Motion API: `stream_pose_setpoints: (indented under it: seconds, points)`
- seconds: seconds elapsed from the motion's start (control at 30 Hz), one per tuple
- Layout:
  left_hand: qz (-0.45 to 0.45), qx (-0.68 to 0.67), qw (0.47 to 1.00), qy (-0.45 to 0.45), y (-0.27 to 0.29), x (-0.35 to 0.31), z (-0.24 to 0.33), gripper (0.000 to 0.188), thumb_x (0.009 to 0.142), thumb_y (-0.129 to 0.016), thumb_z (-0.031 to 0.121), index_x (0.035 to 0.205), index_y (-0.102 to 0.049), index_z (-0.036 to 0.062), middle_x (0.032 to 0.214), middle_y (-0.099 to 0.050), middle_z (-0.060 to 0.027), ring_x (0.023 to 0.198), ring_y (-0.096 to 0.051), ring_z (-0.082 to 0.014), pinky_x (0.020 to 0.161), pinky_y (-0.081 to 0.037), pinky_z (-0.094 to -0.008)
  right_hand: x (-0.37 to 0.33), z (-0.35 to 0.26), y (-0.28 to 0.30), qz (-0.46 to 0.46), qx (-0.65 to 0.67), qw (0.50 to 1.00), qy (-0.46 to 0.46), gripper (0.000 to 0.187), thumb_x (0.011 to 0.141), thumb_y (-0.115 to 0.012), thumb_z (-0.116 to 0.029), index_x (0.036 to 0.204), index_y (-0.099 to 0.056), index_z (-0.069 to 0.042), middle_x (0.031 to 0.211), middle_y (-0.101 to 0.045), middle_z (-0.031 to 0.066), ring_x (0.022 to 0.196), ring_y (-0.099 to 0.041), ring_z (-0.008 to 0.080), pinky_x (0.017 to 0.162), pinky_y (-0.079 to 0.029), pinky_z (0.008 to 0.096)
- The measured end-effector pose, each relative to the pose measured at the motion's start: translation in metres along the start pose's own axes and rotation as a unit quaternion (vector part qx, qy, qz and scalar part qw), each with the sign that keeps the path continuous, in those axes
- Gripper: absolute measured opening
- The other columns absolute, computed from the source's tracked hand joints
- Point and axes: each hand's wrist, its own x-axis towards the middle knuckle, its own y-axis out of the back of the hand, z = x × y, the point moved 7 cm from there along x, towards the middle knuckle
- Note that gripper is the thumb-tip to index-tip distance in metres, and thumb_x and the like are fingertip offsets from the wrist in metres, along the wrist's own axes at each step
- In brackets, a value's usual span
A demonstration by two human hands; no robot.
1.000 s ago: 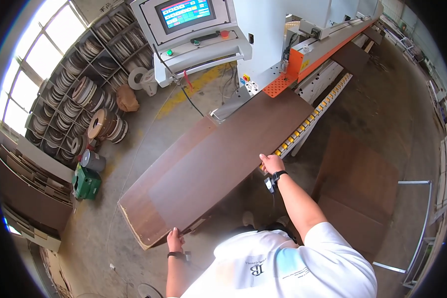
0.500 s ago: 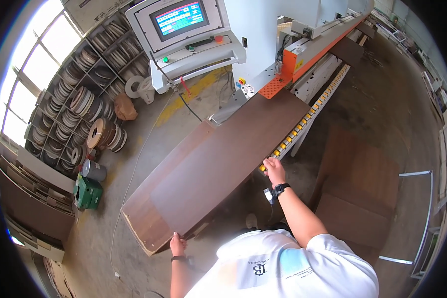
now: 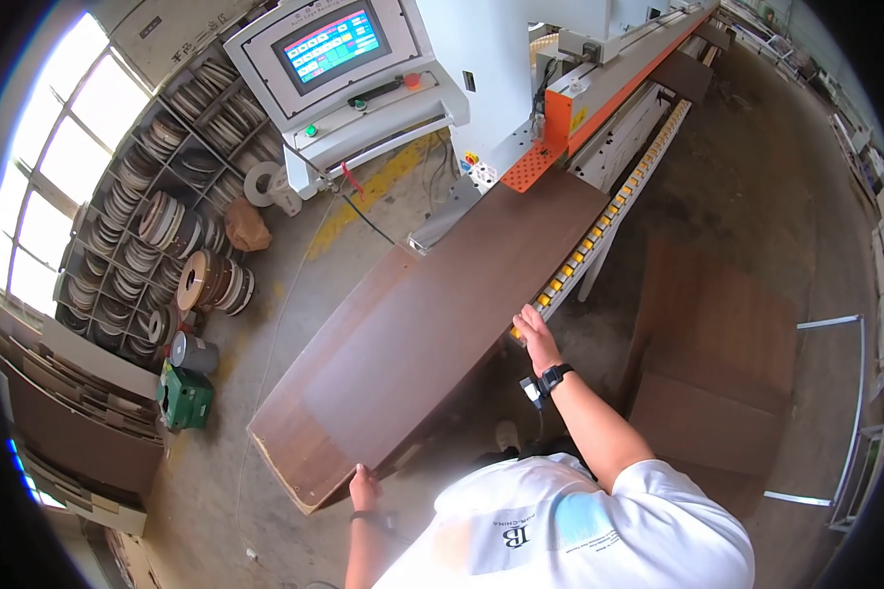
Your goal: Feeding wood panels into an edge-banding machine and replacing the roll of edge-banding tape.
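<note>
A long brown wood panel (image 3: pixel 432 304) lies at a slant, its far end under the orange perforated plate (image 3: pixel 533 167) of a machine. My left hand (image 3: pixel 364 487) is closed on the panel's edge near its close end, thumb uppermost and the other fingers partly hidden. Against the same long edge, farther along, my right hand (image 3: pixel 537 339) rests with fingers stretched out, beside a rail of yellow rollers (image 3: pixel 584 245). A dark watch and a small white device sit at my right wrist.
A control console (image 3: pixel 334 59) with a lit screen stands at the far left of the machine. Racks of edge-band rolls (image 3: pixel 133 216) line the left wall, near a green box (image 3: pixel 184 396). More brown panels (image 3: pixel 712 363) lie to the right.
The view has turned slightly. My right hand's fingers have straightened from a curled pose along the panel's edge. My left hand keeps its place at the panel's close end.
</note>
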Motion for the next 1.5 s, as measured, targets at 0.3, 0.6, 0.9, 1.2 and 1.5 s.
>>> stream_pose_setpoints:
  seconds: [0.3,0.6,0.9,1.2,1.5]
  points:
    - [-0.097,0.027,0.995,-0.004,-0.069,-0.017,0.021,0.024,0.101,-0.06,0.029,0.09,-0.058,0.0077,0.063,-0.052,0.0023,0.052,-0.048,-0.0095,0.047,-0.042,-0.0247,0.032,-0.042,0.026,0.023,-0.035,0.999,0.014,0.084,0.096,-0.064,-0.037,0.154,-0.022,0.008,0.162,-0.023,0.0259,0.152,-0.022,0.0307,0.122,-0.019,0.0375]
    - [-0.126,0.296,0.933,-0.163,-0.155,-0.022,0.058,0.04,0.099,-0.06,0.038,0.091,-0.061,-0.0005,0.073,-0.062,-0.0105,0.065,-0.06,-0.0216,0.061,-0.047,-0.0344,0.067,-0.073,0.076,0.074,-0.082,0.993,0.049,0.073,0.097,-0.061,-0.042,0.152,-0.036,0.0,0.156,-0.041,0.0144,0.14,-0.042,0.0231,0.101,-0.04,0.033]
    - [-0.145,0.451,0.853,-0.22,-0.247,-0.031,0.074,0.061,0.101,-0.044,0.051,0.109,-0.06,-0.0071,0.109,-0.066,-0.031,0.107,-0.061,-0.047,0.092,-0.047,-0.0516,-0.085,0.043,0.26,0.254,0.049,0.961,-0.092,0.046,0.099,-0.058,-0.038,0.141,-0.056,-0.019,0.145,-0.051,-0.004,0.131,-0.053,0.0191,0.086,-0.046,0.0316]
    - [-0.196,0.433,0.846,-0.241,-0.324,-0.021,0.079,0.059,0.103,-0.044,0.049,0.114,-0.06,-0.0076,0.113,-0.064,-0.0329,0.11,-0.06,-0.0484,0.093,-0.047,-0.0518,-0.342,0.173,0.442,0.505,-0.031,0.831,-0.23,0.04,0.09,-0.068,-0.046,0.097,-0.071,-0.007,0.082,-0.065,0.0,0.069,-0.06,0.0127,0.051,-0.045,0.0273]
    - [-0.282,0.238,0.916,-0.157,-0.418,-0.058,0.093,0.033,0.104,-0.053,0.038,0.098,-0.057,0.0053,0.065,-0.05,-0.0022,0.053,-0.048,-0.0113,0.047,-0.041,-0.0271,-0.344,0.228,0.449,0.413,0.081,0.868,-0.263,0.074,0.099,-0.048,-0.059,0.149,-0.043,-0.005,0.145,-0.055,0.0105,0.121,-0.06,0.0243,0.074,-0.052,0.0348]
